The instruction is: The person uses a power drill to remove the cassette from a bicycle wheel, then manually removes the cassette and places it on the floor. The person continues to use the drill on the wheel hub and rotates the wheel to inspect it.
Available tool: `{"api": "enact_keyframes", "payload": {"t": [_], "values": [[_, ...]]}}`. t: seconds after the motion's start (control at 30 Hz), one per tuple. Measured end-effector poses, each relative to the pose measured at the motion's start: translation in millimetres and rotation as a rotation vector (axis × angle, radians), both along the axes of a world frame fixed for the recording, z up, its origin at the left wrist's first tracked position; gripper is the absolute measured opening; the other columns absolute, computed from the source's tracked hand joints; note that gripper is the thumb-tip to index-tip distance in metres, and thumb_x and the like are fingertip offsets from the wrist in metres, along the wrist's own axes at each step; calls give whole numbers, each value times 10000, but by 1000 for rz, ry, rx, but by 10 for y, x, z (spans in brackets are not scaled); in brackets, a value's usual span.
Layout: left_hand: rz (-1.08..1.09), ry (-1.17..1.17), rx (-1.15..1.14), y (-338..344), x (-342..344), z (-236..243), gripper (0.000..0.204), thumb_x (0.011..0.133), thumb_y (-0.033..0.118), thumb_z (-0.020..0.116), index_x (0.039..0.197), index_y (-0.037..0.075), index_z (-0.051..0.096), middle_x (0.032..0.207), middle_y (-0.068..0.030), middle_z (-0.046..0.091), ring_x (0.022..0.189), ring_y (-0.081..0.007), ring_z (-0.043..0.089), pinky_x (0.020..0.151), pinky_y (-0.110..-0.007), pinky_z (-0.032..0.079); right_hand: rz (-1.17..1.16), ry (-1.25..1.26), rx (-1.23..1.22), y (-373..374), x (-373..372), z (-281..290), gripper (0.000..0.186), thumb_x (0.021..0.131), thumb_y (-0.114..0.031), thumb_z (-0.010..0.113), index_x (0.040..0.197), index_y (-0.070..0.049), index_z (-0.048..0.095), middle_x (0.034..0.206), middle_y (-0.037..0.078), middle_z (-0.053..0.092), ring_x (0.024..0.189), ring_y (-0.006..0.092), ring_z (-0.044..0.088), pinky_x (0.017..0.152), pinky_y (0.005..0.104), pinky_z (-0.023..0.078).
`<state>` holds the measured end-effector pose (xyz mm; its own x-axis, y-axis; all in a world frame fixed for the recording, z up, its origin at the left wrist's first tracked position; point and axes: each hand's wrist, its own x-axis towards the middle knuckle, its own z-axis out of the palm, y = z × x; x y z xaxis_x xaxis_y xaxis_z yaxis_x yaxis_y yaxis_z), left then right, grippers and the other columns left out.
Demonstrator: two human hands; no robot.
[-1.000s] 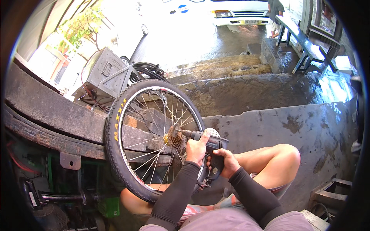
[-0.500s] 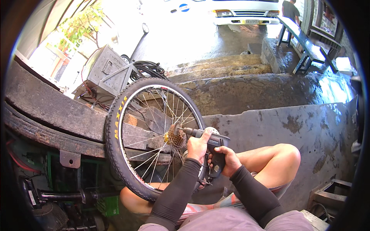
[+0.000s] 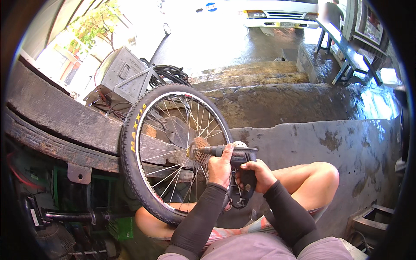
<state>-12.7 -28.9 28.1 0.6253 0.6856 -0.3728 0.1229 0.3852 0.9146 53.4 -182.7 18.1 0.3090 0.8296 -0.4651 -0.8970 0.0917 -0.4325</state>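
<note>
A bicycle wheel (image 3: 130, 153) with a black tire and yellow lettering leans upright between my crossed legs and a worn wooden ledge. Its rusty cog cassette (image 3: 200, 159) faces me. A black power drill (image 3: 242, 152) points left, with a round attachment on its tip against the cassette's centre area. My left hand (image 3: 219, 170) grips the drill's front body, thumb on top. My right hand (image 3: 261, 176) is closed round the drill's handle, with a cord hanging below it.
A wooden ledge (image 3: 52, 112) runs along the left, beside a metal box (image 3: 110, 78) and coiled hoses (image 3: 167, 73). Concrete steps (image 3: 251, 76) rise ahead toward a white vehicle (image 3: 279, 15). A person (image 3: 333, 17) stands near a bench (image 3: 344, 47). Machinery (image 3: 58, 234) fills the lower left.
The drill has become more level and its tip sits slightly lower and further left on the hub. Both hands have shifted slightly with it. The distant person has moved right.
</note>
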Motion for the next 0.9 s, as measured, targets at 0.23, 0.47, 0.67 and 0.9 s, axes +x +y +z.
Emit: {"api": "enact_keyframes", "payload": {"t": [0.23,0.47,0.67,0.9], "values": [[-36,40,-15,-10,262,-100,365,1036,341,819,1069,-21,846,964,-61,809,809,-115,717,746,-313,561,3,247,-10,-15,193,-303,274,957,-237,671,1101,-6,644,907,140,684,774,298,701,653,470,596],[-40,44,-3,4,180,-56,383,1021,357,837,1010,-26,838,920,-60,800,785,-123,712,736,-340,570,-21,184,-15,-27,82,-126,277,967,-202,683,1162,-7,663,915,127,708,756,249,710,669,403,604],[-49,74,22,41,266,-218,422,998,380,861,1007,-41,831,921,-56,788,772,-126,684,736,-335,553,-63,152,-49,-36,66,-194,284,964,-218,677,1138,5,674,908,117,716,755,256,721,665,397,609],[-58,56,10,-31,219,-246,384,1017,353,843,1054,-29,846,954,-50,804,827,-117,706,773,-328,567,-8,226,-28,-83,94,-300,266,967,-239,683,1107,-12,682,905,110,712,752,254,712,664,403,600]]}}
